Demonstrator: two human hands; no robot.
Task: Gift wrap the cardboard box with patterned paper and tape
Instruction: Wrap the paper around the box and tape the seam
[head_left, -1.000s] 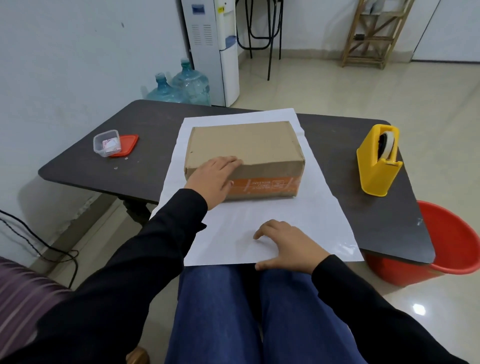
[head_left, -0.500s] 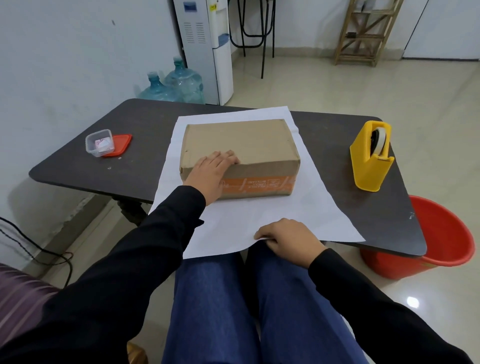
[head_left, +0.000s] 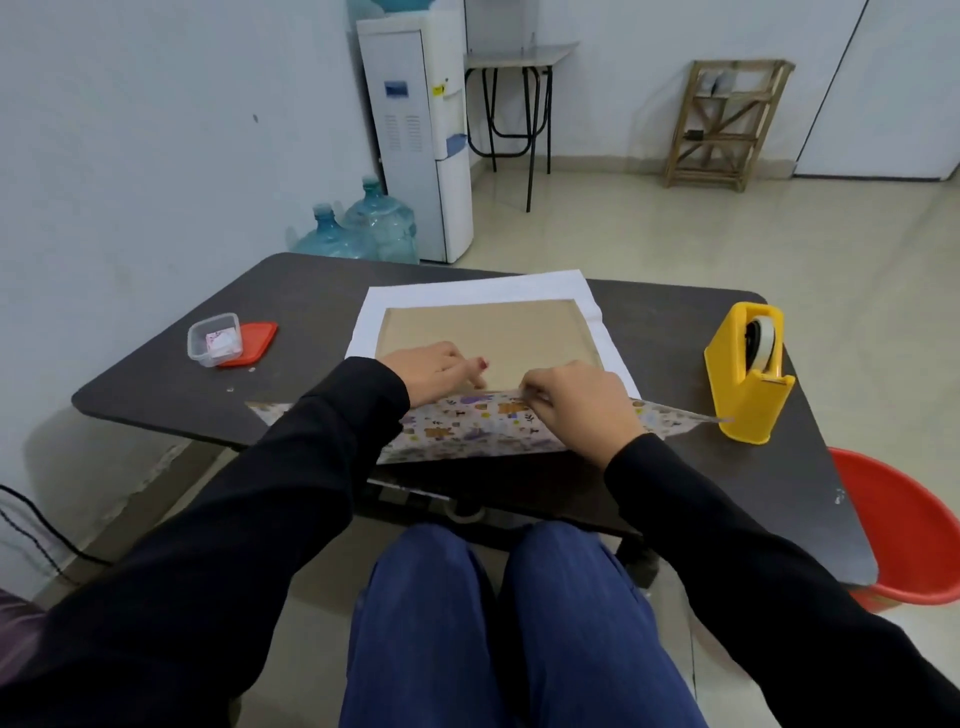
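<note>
Cardboard comes first: the brown cardboard box (head_left: 519, 332) sits in the middle of the frame on the dark worktop (head_left: 291, 301), resting on the sheet of patterned wrapping paper (head_left: 467, 426). The paper's white back shows as a border along the box's far and side edges. Its near flap is raised against the near side of the box, printed face towards the camera.

The left hand (head_left: 431, 371) and right hand (head_left: 576, 400) each pinch the top edge of that flap with curled fingers, at the box's near upper edge.

I judge the wrap to be at its first fold. The box top is bare, no tape is on the paper, and the far flap and both ends lie flat and unfolded.

The yellow plastic tape dispenser (head_left: 748, 384) stands upright at centre right, just beside the flap's right corner, with a pale roll in it.

At centre left, a small clear plastic tub (head_left: 214, 339) holds something pink and white that I cannot identify. Its flat red lid (head_left: 252, 343) lies off, touching its right side.

A red plastic bucket (head_left: 904, 525) sits on the floor at lower right, and its contents are hidden.
</note>
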